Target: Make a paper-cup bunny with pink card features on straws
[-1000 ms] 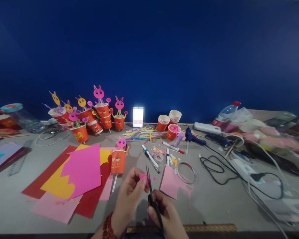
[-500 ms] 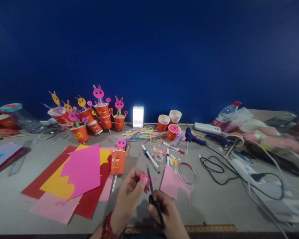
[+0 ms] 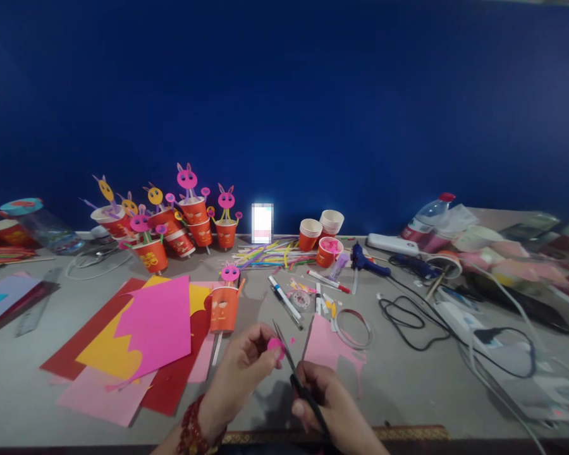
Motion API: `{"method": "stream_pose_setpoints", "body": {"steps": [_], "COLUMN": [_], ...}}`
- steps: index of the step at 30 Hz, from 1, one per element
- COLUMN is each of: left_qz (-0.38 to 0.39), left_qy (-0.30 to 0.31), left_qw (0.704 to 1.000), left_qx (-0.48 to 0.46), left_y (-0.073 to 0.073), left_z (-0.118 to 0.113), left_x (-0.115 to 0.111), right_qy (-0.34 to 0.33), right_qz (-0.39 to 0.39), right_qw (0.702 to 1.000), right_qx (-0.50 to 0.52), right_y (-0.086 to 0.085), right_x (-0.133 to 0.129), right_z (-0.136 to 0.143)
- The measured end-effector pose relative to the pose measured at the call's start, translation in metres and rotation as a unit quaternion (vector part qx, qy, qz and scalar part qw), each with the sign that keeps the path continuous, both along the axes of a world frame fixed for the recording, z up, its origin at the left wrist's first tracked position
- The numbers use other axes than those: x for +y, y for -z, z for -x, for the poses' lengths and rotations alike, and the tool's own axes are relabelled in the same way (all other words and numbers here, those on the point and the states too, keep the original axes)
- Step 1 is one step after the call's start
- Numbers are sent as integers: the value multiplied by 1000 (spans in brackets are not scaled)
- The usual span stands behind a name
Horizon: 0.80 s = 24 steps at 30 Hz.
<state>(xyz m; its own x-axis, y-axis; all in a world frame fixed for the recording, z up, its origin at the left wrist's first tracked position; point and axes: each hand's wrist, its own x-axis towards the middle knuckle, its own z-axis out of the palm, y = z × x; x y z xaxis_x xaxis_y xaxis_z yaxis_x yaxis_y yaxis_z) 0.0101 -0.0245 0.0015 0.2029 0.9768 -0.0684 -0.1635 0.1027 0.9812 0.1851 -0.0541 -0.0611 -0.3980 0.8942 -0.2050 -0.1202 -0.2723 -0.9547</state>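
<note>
We see the left hand [image 3: 246, 365] pinched narrow, thumb against fingers, around a small pink paper disc [image 3: 274, 346]; the grip covers only part of the disc, presumably so that its rim stays exposed. The right hand [image 3: 326, 393] is curled around the handles of black scissors [image 3: 310, 400], whose blades point up and away from us, just beside the disc (whether steel touches paper, we cannot tell); that angle likely keeps the tips clear of the fingers. Both hands are above the near part of the table [image 3: 389, 395], between the overlapping paper sheets [image 3: 164, 316] on the left and a pale pink sheet [image 3: 321, 341] on the right; the sheets seem set aside to leave working room; beyond them a red cup [image 3: 224, 311] with a pink face stands near, perhaps as a model.
</note>
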Motion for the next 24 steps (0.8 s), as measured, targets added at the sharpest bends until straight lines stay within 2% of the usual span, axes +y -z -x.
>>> {"method": "stream_pose_setpoints", "body": {"steps": [3,8,15,20,24], "left_qz": [-3,-10,-11,-8,4], "left_qy": [10,20,35,37,30], "left_qw": [1000,999,999,999,999], "left_qx": [17,28,26,36,45], "left_y": [-3,0,0,-2,-2], "left_z": [1,3,3,4,5], "left_x": [0,1,3,3,3], "right_qy": [-5,-16,-32,-10,16], "right_qz": [-14,-21,4,-60,-56], "right_qw": [1000,999,999,995,995], "right_qx": [-24,-35,-20,-74,-82], "right_y": [-1,-2,1,3,0], "right_x": [1,2,2,4,8], "right_z": [-2,-3,-3,-4,-5]}}
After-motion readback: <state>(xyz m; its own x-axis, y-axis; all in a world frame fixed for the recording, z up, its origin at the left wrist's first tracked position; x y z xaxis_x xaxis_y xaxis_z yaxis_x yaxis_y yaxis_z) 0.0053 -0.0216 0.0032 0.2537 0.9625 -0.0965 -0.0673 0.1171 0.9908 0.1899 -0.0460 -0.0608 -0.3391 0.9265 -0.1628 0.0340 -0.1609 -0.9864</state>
